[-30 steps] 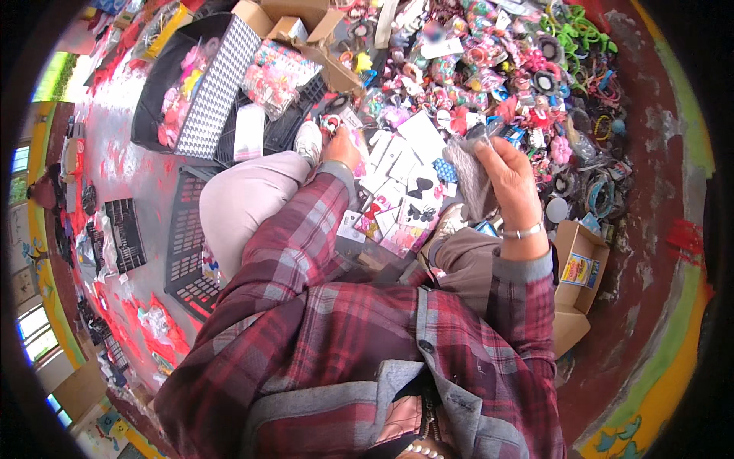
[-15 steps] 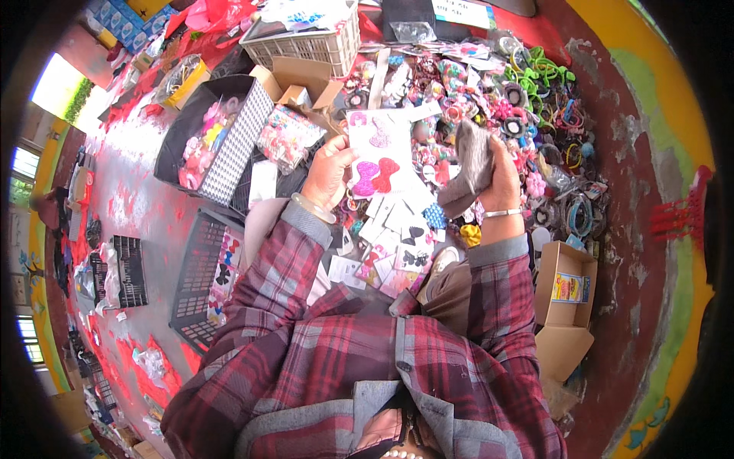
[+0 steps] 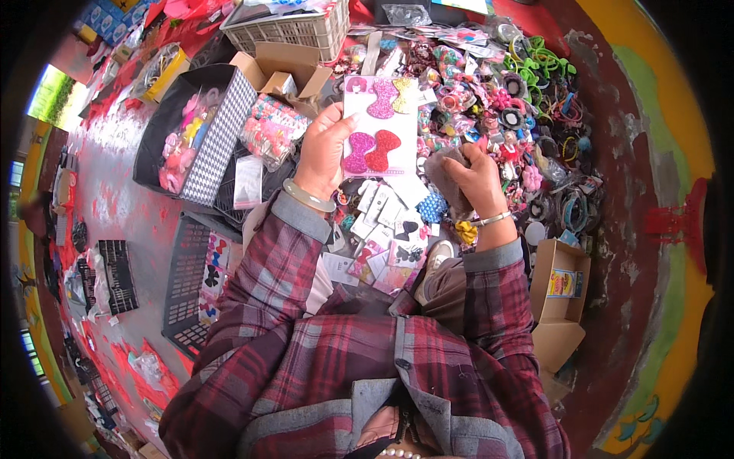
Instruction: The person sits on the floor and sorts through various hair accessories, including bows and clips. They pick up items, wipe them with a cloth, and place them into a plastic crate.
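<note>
My left hand (image 3: 324, 150) pinches the left edge of a white card of glitter bows (image 3: 380, 126), held upright with its face toward me. Pink, yellow, magenta and red bows are fixed on it. To the right of the card, my right hand (image 3: 482, 180) is closed on a crumpled grey-brown cloth (image 3: 446, 177). The cloth hangs beside the card, apart from it. Under both hands lie small white cards (image 3: 376, 206) and several more bow cards (image 3: 407, 254) with dark bows. A blue dotted piece (image 3: 433, 207) and a yellow scrunchie (image 3: 466, 232) rest below the cloth.
A big pile of hair ties and hair ornaments (image 3: 501, 99) spreads ahead and right. At left stand a houndstooth-sided box (image 3: 222, 145), an open carton (image 3: 287, 57) and a black plastic basket (image 3: 183, 268). A beige crate (image 3: 294, 34) is farther off; another carton (image 3: 556, 306) sits right.
My left hand brought the bow card slightly closer and more upright. My right hand moved left and down with the cloth, its back now turned up.
</note>
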Demonstrator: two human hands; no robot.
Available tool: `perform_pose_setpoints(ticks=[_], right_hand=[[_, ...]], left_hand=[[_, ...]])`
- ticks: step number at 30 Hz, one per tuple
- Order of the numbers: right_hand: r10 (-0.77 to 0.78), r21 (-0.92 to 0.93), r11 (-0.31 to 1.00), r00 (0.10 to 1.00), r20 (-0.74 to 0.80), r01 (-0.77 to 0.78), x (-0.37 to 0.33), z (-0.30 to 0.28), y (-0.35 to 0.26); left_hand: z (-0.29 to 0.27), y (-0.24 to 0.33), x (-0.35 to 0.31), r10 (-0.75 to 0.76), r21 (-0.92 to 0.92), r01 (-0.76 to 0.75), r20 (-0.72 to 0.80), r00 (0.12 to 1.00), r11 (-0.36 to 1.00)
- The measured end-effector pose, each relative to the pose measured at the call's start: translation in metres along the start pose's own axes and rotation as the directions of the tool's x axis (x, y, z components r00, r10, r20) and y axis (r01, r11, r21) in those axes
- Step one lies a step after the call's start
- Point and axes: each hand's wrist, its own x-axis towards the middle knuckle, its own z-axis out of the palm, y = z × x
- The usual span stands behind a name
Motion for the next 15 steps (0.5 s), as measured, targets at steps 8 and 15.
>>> perform_pose_setpoints(ticks=[8, 15], right_hand=[[-0.029, 0.409, 0.912, 0.999, 0.013, 0.021, 0.008, -0.001, 0.009], [0.087, 0.606, 0.790, 0.995, 0.041, -0.094, -0.002, -0.007, -0.010]], left_hand=[[-0.001, -0.005, 0.005, 0.030, -0.071, -0.030, -0.008, 1.000, 0.997], [0.000, -0.015, 0.006, -0.017, -0.114, 0.021, 0.034, 0.999, 0.993]])
